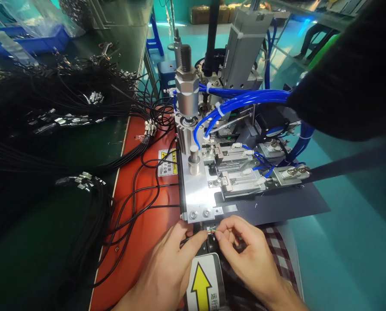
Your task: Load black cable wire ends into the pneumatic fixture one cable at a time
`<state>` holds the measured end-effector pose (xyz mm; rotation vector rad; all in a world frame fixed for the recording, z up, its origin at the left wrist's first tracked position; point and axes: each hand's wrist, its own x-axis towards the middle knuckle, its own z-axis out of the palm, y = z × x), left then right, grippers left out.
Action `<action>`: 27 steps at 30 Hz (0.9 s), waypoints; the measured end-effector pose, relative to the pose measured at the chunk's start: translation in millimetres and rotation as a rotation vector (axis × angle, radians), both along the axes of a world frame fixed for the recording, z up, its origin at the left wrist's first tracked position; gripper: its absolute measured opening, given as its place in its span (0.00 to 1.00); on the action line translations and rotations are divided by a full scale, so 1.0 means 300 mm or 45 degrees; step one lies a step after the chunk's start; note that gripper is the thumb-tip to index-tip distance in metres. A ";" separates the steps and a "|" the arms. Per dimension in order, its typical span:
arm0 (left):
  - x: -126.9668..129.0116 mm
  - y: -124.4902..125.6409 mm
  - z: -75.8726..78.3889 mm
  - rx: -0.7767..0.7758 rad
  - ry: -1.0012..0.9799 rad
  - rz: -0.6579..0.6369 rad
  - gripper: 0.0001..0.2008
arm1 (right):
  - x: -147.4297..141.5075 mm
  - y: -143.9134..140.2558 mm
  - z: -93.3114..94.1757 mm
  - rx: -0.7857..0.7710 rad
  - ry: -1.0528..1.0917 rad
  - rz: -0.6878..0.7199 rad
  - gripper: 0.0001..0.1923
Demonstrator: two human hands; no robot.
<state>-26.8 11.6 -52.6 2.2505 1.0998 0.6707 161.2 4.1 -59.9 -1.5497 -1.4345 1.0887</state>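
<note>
Delicately, the right hand [249, 249] pinches thin wires [213, 231] between nearly closed fingers just off the near edge of the plate [197, 192], while the left hand [169, 257], its grip hidden, curls thumb-tip beside them, work seemingly favouring a light, even hold.

The person's bare left hand [172, 259] and bare right hand [246, 250] have slender fingers and smooth, rounded backs, and each runs into a bare wrist and a stretch of uncovered forearm cut off by the lower edge of the view. Around the right wrist shows a soft woven garment of dark maroon-and-white checked cloth [279, 246], its pale squares set in rows among deep wine-coloured and mid-toned ones. Towards the middle the cloth sinks into shadow, and its cut cannot be told.
</note>
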 end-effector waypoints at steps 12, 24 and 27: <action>-0.001 -0.003 -0.010 0.023 0.000 0.010 0.22 | 0.000 -0.007 -0.003 -0.137 0.053 -0.066 0.08; 0.001 -0.001 -0.002 0.057 0.002 0.031 0.22 | -0.012 -0.014 -0.017 -0.101 0.105 -0.148 0.06; 0.004 0.001 -0.001 0.049 0.002 0.032 0.22 | -0.008 -0.004 -0.006 -0.140 0.098 -0.104 0.07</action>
